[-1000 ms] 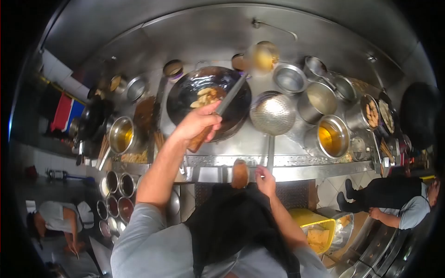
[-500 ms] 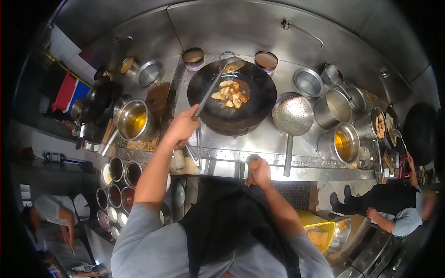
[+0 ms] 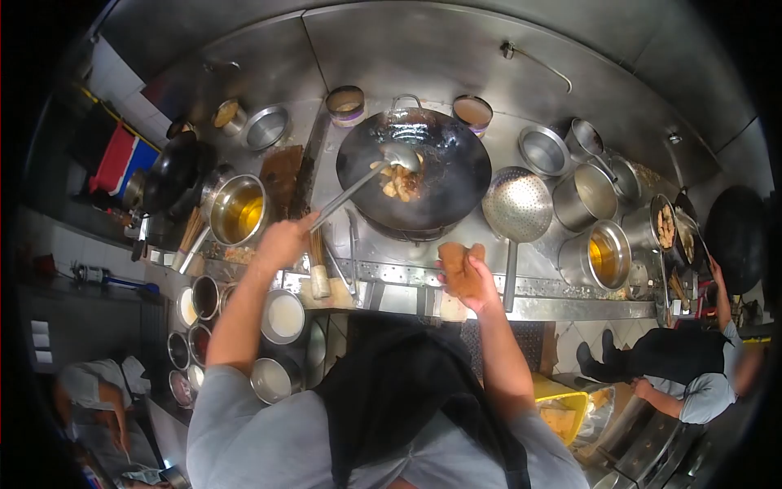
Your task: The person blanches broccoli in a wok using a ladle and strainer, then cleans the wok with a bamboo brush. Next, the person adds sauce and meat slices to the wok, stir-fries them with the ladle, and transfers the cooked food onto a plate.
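Nearest my view, past the apron (image 3: 391, 383), the right hand (image 3: 482, 287) has its fingers curled around a folded brown cloth (image 3: 463, 270); half a second ago it was lower, at the near edge of the surface (image 3: 391, 259), and it has since risen toward the wok (image 3: 358, 191). I cannot tell how firmly it presses the cloth. To its left I see the brush (image 3: 319, 281), bristles pointing away from me, beside the left hand (image 3: 285, 243), which is closed around the ladle (image 3: 350, 198) at the handle's near end and has drawn back nearer to me. The ladle's long axis slants from that fist, near left, to its bowl, far right, over the middle of the wok. Earlier the bowl was up at the wok's far side; now it is down at the food (image 3: 397, 186), covering part of it. I cannot tell which way the bowl opens. To the right, the strainer (image 3: 517, 204) points its handle back at me. Beyond the wok stand two tubs (image 3: 346, 107).
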Demonstrator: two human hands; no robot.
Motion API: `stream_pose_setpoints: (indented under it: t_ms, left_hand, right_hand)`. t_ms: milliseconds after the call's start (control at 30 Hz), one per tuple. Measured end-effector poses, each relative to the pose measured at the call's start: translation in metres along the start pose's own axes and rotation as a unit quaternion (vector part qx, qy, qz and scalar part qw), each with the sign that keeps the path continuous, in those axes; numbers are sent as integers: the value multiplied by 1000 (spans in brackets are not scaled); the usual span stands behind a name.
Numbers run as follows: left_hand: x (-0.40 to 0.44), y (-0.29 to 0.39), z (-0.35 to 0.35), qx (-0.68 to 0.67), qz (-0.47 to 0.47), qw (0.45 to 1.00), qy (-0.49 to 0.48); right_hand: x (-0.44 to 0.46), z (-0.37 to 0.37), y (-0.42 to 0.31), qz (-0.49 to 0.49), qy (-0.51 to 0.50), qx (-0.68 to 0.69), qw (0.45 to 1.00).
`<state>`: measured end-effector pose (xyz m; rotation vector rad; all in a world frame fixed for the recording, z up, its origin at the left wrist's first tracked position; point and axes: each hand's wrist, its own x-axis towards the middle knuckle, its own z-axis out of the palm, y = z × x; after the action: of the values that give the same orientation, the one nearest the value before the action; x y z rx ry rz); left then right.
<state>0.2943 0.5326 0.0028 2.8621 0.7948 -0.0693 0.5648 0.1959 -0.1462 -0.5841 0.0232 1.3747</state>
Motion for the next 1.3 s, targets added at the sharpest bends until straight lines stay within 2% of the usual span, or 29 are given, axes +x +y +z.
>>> stream_pose_setpoints:
  t_ms: [67, 133, 167, 200, 267, 300, 367, 400, 467, 533, 600, 667, 733, 833, 900, 967, 1067, 1100, 1133, 1167, 1200, 1300]
  left_hand:
    - [-10, 15, 23, -93, -54, 994, 8]
    - [-16, 29, 66, -210, -91, 973, 30]
    - [-19, 36, 88, -265, -110, 957, 36]
    - [-25, 55, 89, -266, -112, 957, 37]
    - [-36, 90, 77, -493, -221, 841, -41]
    - [-41, 91, 71, -493, -223, 840, -39]
    - [-58, 87, 59, -593, -221, 768, -101]
    - [-67, 86, 45, -521, -210, 821, -99]
    - [-93, 71, 31, -344, -130, 929, -44]
    - [-121, 63, -27, -243, -99, 963, -56]
    - [-139, 52, -69, -255, -131, 947, -142]
    - [-135, 55, -74, -263, -140, 939, -171]
    - [-121, 70, -47, -175, -46, 980, -87]
    - [-87, 87, 10, -206, -86, 972, -67]
    - [-79, 98, 34, -192, -93, 976, -45]
    - [-82, 103, 36, -180, -104, 978, -13]
    - [-105, 111, 12, -192, -68, 979, 28]
    - [-109, 114, -2, -193, -68, 979, 19]
    - [-110, 118, -18, -194, -100, 976, -25]
    - [-108, 118, -27, -192, -131, 970, -66]
    - [-106, 111, -25, -185, -118, 973, -75]
    - [-92, 102, -30, -208, -134, 963, -105]
  right_hand:
    - [21, 2, -3, 21, -1, -38, 999]
    - [41, 17, 1, 17, 146, -87, 985]
    - [52, 25, -1, 18, 146, -87, 985]
    - [62, 34, -4, 41, 161, -132, 977]
    - [89, 35, -12, 65, 175, -180, 966]
    - [112, 18, -9, 87, 180, -206, 958]
    - [124, 9, -3, 114, 183, -232, 949]
    - [122, 10, 0, 104, 184, -210, 955]
    - [109, 23, 0, 90, 184, -189, 960]
    - [81, 46, 3, 1, 183, -88, 979]
    - [73, 48, 8, 3, 197, -72, 978]
    - [73, 49, 10, -1, 210, -56, 976]
    - [84, 51, 11, 25, 205, -57, 977]
    - [73, 31, 35, 7, 184, -106, 977]
    - [23, 27, 61, -22, 143, -182, 973]
    - [-2, -16, 93, -45, 133, -187, 972]
    - [-15, -13, 84, -53, 135, -232, 962]
    - [-6, 1, 67, 10, 125, -127, 984]
    - [1, 38, 52, -46, 193, -144, 970]
    - [23, 42, 34, -14, 179, -136, 974]
    - [45, 45, 23, -9, 207, -121, 971]
    - [95, 22, 8, -20, 169, -103, 980]
